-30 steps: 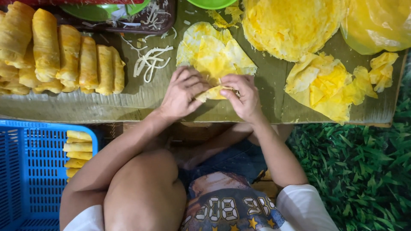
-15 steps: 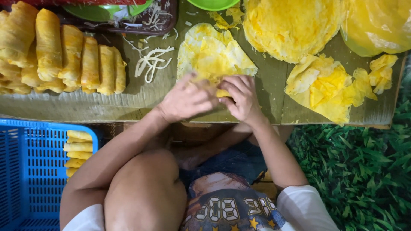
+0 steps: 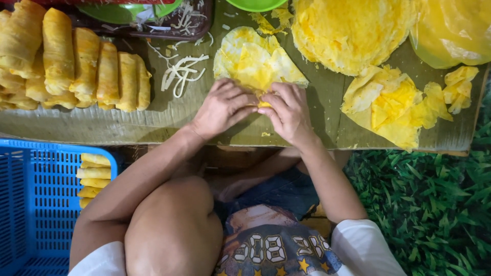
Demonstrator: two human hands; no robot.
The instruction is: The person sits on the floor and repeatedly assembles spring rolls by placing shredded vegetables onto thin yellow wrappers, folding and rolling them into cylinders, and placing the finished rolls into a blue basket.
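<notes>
Hands meet right at the near edge of the yellow wrapper (image 3: 258,61), which lies flat on the green-covered counter (image 3: 317,122). Left hand (image 3: 223,107) has its fingers curled over the wrapper's folded edge, pinching it closed; right hand (image 3: 289,110) does the same from the other side, fingertips pressed onto the fold, both forearms angling up from the lap. Left of the wrapper there's a scatter of white shreds (image 3: 181,71), and further left a row of finished rolls (image 3: 76,66). Right of the wrapper sits a stack of round yellow sheets (image 3: 353,30) and, nearer, some torn yellow pieces (image 3: 394,105). Below and far left of the wrapper, a blue basket (image 3: 36,204) holds more rolls.
</notes>
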